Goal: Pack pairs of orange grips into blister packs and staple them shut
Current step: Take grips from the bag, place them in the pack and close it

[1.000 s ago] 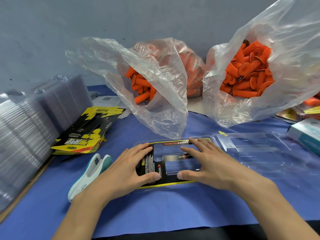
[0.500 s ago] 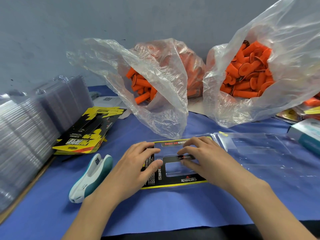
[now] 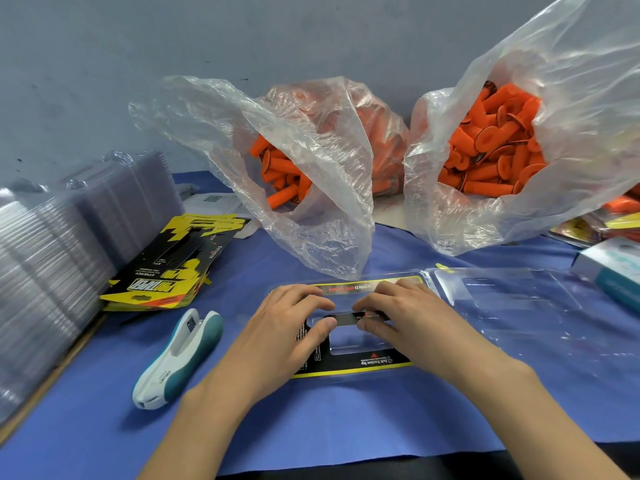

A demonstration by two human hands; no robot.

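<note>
Fingers (image 3: pixel 304 297) cover much of blister pack (image 3: pixel 360 363) print.

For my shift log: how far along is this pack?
Done: the printed card lies in the open blister pack. In hand: left hand and right hand press the card's middle strip. To do: no grips inside yet, they sit in the bags; the stapler lies unused.

Left hand (image 3: pixel 277 337) and right hand (image 3: pixel 412 323) cover the left side and middle of the card insert (image 3: pixel 363 362); its small print is unreadable. Can't tell if the right hand pinches the centre strip or only presses it. Right bag (image 3: pixel 571 98) cut off at top and right. Clear tray stack (image 3: pixel 41 265) blurred, cut off by left edge. Box (image 3: pixel 613 268) cut off at right edge. Contents of rear bag (image 3: pixel 374 133) veiled by film.
</note>
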